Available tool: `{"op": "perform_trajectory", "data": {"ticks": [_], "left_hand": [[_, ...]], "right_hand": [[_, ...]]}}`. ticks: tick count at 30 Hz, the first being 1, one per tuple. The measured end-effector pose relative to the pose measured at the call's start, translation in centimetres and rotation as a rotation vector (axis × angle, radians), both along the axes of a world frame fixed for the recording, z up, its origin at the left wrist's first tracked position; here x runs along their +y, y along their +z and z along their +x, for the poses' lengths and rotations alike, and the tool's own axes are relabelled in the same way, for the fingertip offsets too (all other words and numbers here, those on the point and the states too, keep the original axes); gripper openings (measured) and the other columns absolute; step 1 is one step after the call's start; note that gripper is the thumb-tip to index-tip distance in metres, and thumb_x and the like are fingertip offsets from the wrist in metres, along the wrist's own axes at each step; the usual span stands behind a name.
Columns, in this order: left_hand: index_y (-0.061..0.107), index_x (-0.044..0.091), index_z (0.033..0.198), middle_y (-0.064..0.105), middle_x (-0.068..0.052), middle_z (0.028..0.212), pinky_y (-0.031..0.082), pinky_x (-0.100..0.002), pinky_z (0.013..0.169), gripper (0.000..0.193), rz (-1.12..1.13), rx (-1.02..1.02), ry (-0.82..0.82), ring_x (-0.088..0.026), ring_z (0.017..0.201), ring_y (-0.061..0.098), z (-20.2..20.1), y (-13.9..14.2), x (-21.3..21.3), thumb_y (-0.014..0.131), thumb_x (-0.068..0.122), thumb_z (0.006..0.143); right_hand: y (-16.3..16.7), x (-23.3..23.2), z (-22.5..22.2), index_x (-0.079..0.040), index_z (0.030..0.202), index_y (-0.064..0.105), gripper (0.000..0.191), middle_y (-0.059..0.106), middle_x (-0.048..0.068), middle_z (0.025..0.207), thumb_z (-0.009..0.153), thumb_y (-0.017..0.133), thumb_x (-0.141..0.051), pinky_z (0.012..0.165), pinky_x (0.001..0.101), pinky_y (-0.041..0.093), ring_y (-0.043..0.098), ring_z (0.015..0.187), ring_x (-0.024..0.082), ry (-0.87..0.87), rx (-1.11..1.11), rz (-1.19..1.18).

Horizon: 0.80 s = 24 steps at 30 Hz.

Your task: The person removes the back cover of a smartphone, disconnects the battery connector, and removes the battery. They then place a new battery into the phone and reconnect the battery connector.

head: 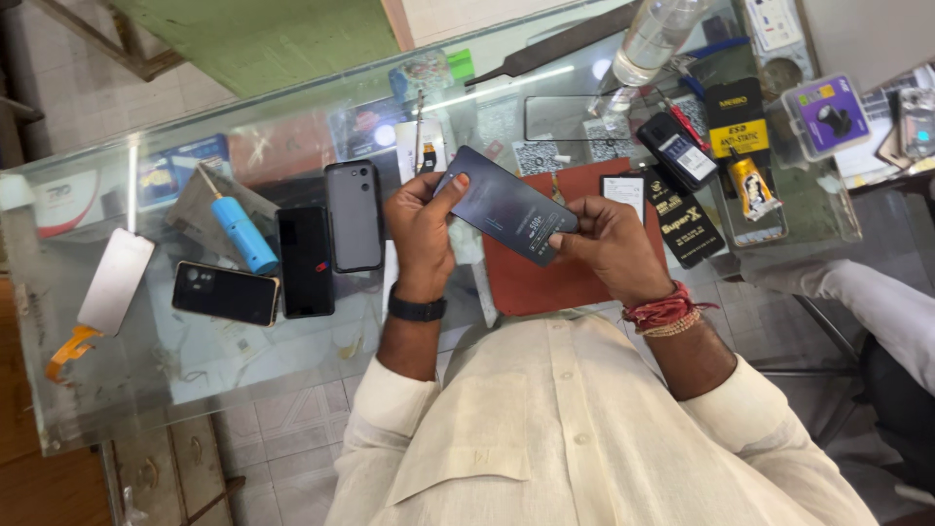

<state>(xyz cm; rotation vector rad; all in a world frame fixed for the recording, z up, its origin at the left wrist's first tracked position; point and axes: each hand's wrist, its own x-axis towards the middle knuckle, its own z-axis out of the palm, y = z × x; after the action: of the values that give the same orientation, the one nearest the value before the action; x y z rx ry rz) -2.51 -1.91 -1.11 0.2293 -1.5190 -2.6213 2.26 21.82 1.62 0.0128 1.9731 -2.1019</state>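
Nearest, the person's left hand (421,229) and right hand (609,245) hold a dark flat phone panel (506,205) between them, fingers clamped on its two ends so it hangs tilted above the rust-red work mat (545,278), face up for a close look. Beside it on the glass table (195,351) lie a grey phone (354,215), two black phones and a blue screwdriver (239,229), kept within reach. Farther off stands a clear bottle (654,37).

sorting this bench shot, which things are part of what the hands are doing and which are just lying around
In hand:
dark flat panel, gripped by left hand and right hand
red mat beneath

Lying about:
grey phone case
two black phones
blue screwdriver
clear bottle
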Motion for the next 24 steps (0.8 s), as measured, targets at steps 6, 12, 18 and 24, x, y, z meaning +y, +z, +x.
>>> {"op": "perform_trajectory", "data": {"ticks": [6,12,18,24], "left_hand": [[0.071,0.003,0.109,0.075,-0.010,0.101,0.061,-0.028,0.087,0.031,-0.139,0.379,-0.353,-0.016,0.096,0.073,1.6,5.5,-0.6,0.081,-0.007,0.082],[0.070,0.005,0.097,0.074,-0.006,0.110,0.046,-0.049,0.114,0.023,-1.001,1.011,-0.454,-0.027,0.120,0.068,1.1,7.0,-1.0,0.081,0.000,0.078],[0.074,0.004,0.099,0.072,-0.006,0.111,0.047,-0.051,0.111,0.016,-1.292,1.113,-0.447,-0.024,0.115,0.064,3.5,3.1,-0.8,0.076,0.002,0.084],[0.071,0.005,0.093,0.072,-0.006,0.110,0.047,-0.051,0.111,0.006,-1.396,1.180,-0.410,-0.022,0.114,0.066,3.3,0.4,-1.4,0.074,0.004,0.088]], "right_hand": [[5.0,3.7,2.3,-0.003,0.098,0.071,0.022,0.072,0.010,0.092,0.081,0.085,-0.004,0.095,0.0411,0.048,0.068,0.090,0.026,-0.142,0.896,0.762],[4.0,4.6,5.4,-0.005,0.095,0.074,0.016,0.075,0.008,0.097,0.081,0.078,0.002,0.097,0.0445,0.043,0.069,0.090,0.023,-0.297,1.062,1.020],[-2.0,2.7,8.9,-0.006,0.094,0.075,0.014,0.074,0.006,0.101,0.081,0.078,-0.002,0.096,0.0487,0.042,0.070,0.089,0.020,-0.302,1.009,1.181],[-4.6,1.7,8.7,-0.003,0.098,0.076,0.018,0.075,0.008,0.104,0.081,0.076,-0.007,0.098,0.0507,0.042,0.071,0.096,0.023,-0.303,0.991,1.274]]}}
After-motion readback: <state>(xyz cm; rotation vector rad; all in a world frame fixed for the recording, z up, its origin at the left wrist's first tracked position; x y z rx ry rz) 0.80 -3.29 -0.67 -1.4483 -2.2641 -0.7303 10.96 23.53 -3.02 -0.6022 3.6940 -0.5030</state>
